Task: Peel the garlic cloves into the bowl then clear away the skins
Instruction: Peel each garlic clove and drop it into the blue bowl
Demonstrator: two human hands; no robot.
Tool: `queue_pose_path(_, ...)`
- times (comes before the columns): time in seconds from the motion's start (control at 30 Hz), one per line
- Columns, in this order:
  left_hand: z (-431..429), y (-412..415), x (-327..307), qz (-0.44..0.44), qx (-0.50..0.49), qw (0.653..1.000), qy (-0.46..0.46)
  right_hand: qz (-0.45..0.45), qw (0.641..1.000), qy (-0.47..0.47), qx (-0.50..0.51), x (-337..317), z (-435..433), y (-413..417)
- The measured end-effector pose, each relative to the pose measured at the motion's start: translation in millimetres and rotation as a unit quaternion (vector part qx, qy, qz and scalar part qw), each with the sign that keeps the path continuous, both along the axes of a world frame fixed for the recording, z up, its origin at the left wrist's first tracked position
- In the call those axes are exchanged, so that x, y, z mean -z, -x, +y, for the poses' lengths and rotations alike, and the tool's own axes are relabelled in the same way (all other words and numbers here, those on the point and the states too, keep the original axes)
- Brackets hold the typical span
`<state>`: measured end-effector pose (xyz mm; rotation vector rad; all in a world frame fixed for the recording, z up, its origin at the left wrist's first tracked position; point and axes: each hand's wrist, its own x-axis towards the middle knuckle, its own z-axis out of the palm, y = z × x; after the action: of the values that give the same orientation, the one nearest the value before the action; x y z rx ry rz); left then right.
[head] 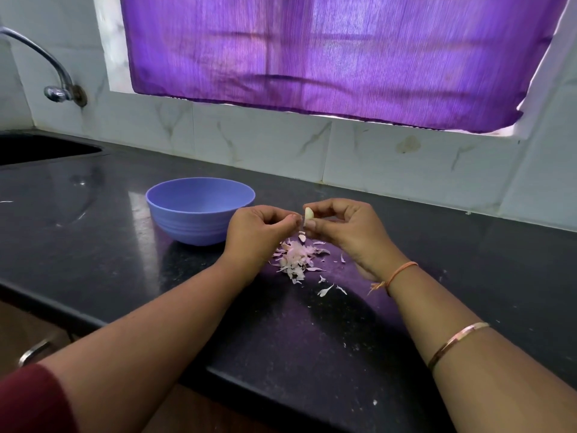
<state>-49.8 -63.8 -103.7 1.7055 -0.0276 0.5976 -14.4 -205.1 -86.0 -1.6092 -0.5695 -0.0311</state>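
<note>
Clove pinched above the skins

Dark speckled stone counter carries a loose pile of pale papery garlic skins. Just above the pile, the right hand pinches a whitish garlic clove between thumb and forefinger. The left hand is close beside it, fingers curled, tips at the clove's edge; whether they grip anything cannot be told. Beyond the left hand stands a round lilac plastic bowl, its inside hidden.

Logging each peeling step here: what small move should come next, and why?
Probably the right hand carries the garlic clove over and drops it into the blue bowl: the clove looks bare, and the skins already lie piled on the counter beneath.
</note>
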Motion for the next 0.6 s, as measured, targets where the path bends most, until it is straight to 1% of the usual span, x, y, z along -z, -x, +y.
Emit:
queue_pose_path(0.13, -0.7, -2.1, 1.9, 0.009, -0.011, 1.0, 0.005, 0.062, 0.996, -0.062, -0.03, -1.1, -3.2, -0.1)
queue_pose_path(0.23, -1.1, -2.2, 3.1, 0.003, -0.014, 1.0, 0.002, 0.088, 0.992, -0.083, -0.04, -2.3, -5.7, 0.3)
queue_pose_path(0.37, -1.6, -1.2, 1.8, -0.007, -0.013, 1.0, -0.005, 0.116, 0.982, -0.134, -0.06, -3.3, -6.3, 0.0)
queue_pose_path(0.5, -1.2, -0.5, 1.5, -0.006, -0.006, 1.0, -0.023, 0.126, 0.98, -0.143, -0.061, -2.2, -7.2, -0.7)
queue_pose_path(0.6, -2.2, 1.3, 1.2, -0.012, -0.003, 1.0, 0.0, 0.125, 0.983, -0.127, -0.048, -1.6, -7.3, -0.9)
